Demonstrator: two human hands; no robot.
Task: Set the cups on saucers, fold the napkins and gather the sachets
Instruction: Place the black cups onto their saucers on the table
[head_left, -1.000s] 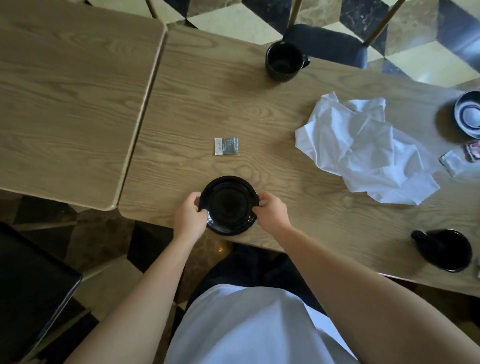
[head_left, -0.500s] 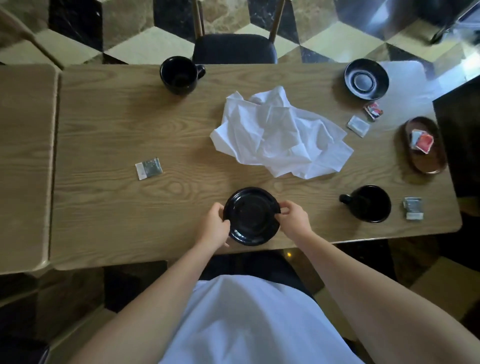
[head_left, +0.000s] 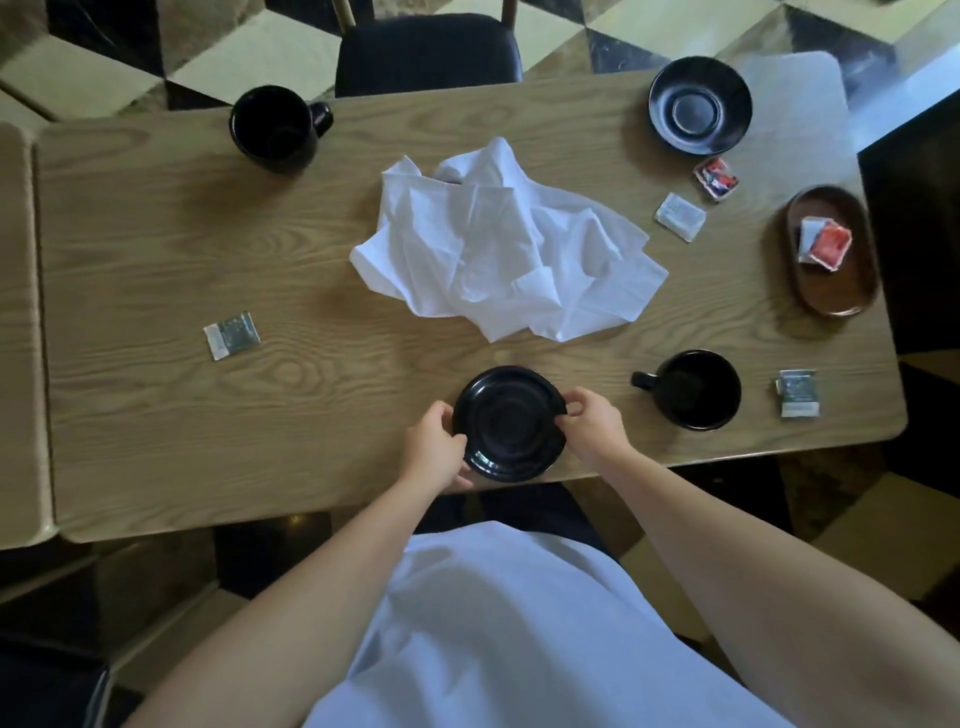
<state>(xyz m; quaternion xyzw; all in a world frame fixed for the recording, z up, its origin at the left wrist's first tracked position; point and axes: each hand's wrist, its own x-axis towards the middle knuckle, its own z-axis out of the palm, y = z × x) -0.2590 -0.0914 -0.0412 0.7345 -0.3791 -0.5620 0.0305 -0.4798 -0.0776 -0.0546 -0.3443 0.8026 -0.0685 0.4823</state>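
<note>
A black saucer (head_left: 510, 422) lies at the table's near edge; my left hand (head_left: 434, 447) grips its left rim and my right hand (head_left: 592, 425) its right rim. One black cup (head_left: 693, 396) stands just right of it, another black cup (head_left: 274, 127) at the far left. A second black saucer (head_left: 700, 105) sits far right. Crumpled white napkins (head_left: 498, 244) lie in the middle. Sachets are scattered: a dark sachet (head_left: 231, 334) at the left, a pale sachet (head_left: 680, 216), a red sachet (head_left: 716, 177), and a dark sachet (head_left: 798, 393) at the near right.
An oval wooden dish (head_left: 852, 296) at the right edge holds red and white sachets (head_left: 825, 243). A dark chair (head_left: 427, 52) stands behind the table (head_left: 156, 249). A second table (head_left: 15, 322) abuts on the left. My white shirt fills the bottom.
The view has swung right and now takes in the whole table. Both hands stay on the saucer's rim at the near edge; the fingers have shifted slightly.
</note>
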